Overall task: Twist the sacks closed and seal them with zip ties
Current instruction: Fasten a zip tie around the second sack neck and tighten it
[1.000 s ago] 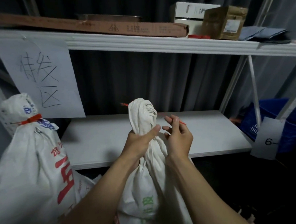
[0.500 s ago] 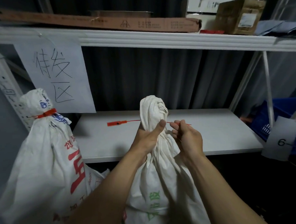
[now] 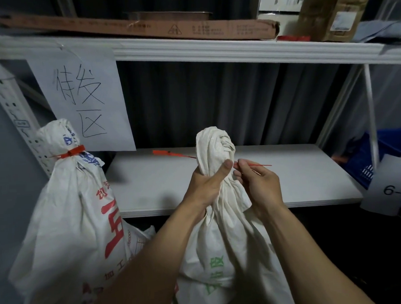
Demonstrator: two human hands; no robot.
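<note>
Hands work at the twisted neck of a white sack (image 3: pixel 222 232) that stands upright in front of a white shelf (image 3: pixel 301 181). The left hand (image 3: pixel 206 186) grips the neck, fingers curled round it and thumb pressed across the front. The right hand (image 3: pixel 259 186) pinches the thin tail of a red zip tie (image 3: pixel 171 153) just beside the neck; the tie's head juts out on the neck's far left. A second sack (image 3: pixel 65 205) stands at left, bound by a second tie (image 3: pixel 73 151).
</note>
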